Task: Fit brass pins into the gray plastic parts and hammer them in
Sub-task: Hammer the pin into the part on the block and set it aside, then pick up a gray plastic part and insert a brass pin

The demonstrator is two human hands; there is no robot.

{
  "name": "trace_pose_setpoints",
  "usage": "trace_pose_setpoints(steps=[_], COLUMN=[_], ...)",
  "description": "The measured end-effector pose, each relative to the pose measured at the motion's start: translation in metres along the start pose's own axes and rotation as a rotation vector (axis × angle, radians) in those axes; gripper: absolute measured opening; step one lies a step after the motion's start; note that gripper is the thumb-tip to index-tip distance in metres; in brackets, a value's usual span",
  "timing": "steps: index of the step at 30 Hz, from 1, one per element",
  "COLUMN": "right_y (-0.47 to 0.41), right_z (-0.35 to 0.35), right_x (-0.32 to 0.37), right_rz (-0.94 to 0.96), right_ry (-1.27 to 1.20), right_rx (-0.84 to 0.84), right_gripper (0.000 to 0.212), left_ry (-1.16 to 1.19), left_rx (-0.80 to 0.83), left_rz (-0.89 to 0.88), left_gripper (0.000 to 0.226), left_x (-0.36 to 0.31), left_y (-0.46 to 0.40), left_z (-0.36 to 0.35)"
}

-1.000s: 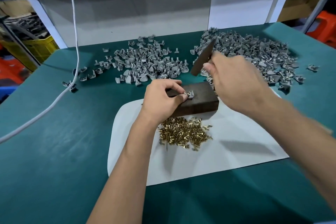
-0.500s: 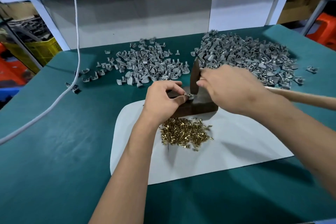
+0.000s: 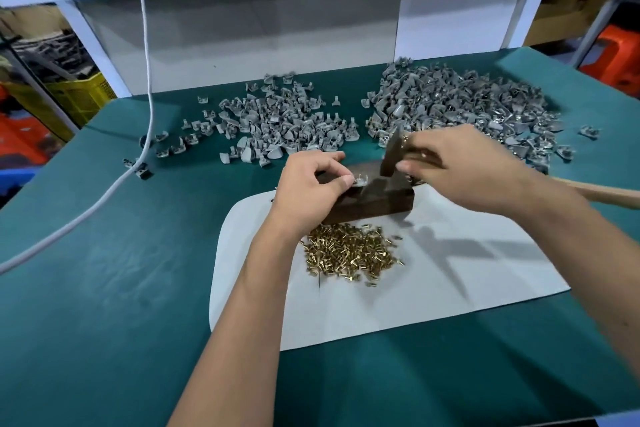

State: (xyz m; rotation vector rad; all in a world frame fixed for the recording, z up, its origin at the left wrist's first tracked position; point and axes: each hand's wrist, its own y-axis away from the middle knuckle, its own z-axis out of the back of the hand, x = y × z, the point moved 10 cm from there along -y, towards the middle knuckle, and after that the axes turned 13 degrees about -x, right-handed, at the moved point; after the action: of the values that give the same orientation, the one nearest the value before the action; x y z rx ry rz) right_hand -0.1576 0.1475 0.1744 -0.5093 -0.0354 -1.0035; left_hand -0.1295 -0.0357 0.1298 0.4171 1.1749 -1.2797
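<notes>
A white cable [image 3: 145,80] hangs left of the dark block [image 3: 377,199] on the green surface [image 3: 104,288]. The left hand [image 3: 308,191] pinches a gray plastic part [image 3: 360,181] on the block. Brass pins [image 3: 349,251] lie just before the block. Above its right end, the right hand [image 3: 464,166] grips the hammer [image 3: 393,154], its head raised off the block.

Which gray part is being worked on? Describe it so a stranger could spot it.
Start at the white sheet; a dark block lies on it. One gray part sits on top, pinched by the left hand, apart from both loose piles behind.
</notes>
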Motion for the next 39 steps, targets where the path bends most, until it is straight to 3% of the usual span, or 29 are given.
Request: trace_pose_setpoints(steps=[4,12,14,18,22,26,28,33,39], right_y=[0.014,0.027,0.021,0.005,0.001,-0.005,-0.007,-0.017,-0.039], right_z=[0.004,-0.023,-0.017,0.003,-0.017,-0.026,-0.026,-0.022,-0.031], right_x=[-0.028,-0.043,-0.039,-0.003,0.046,0.054,0.052,0.020,-0.034], right_rz=[-0.026,-0.037,-0.015,0.034,0.229,0.292,0.299,0.170,-0.025], right_ry=[-0.119,0.096,0.104,-0.127,-0.138,-0.072,-0.046,-0.071,0.063], right_rx=[0.052,0.195,0.161,-0.054,-0.042,-0.052,-0.065,-0.113,-0.109], right_gripper=[0.016,0.012,0.011,0.012,0.030,0.021,0.026,0.043,0.046], left_ry=[0.073,0.098,0.088,0.076,0.077,0.137,0.161,-0.292,-0.397], left_rx=[0.017,0.027,0.029,0.039,0.041,0.050,-0.030,-0.387,-0.289], left_rz=[0.059,0.086,0.075,0.042,0.032,0.034,0.073,0.178,0.277], left_gripper=[0.016,0.010,0.010,0.009,0.012,0.021,0.017,0.006,0.019], left_x=[0.001,0.005,0.004,-0.001,-0.002,-0.001,0.007,0.046,0.065], left_y=[0.001,0.001,0.001,0.002,0.001,0.000,-0.004,-0.013,-0.009], left_z=[-0.001,-0.002,-0.002,-0.003,-0.002,-0.001,0.006,0.062,0.070])
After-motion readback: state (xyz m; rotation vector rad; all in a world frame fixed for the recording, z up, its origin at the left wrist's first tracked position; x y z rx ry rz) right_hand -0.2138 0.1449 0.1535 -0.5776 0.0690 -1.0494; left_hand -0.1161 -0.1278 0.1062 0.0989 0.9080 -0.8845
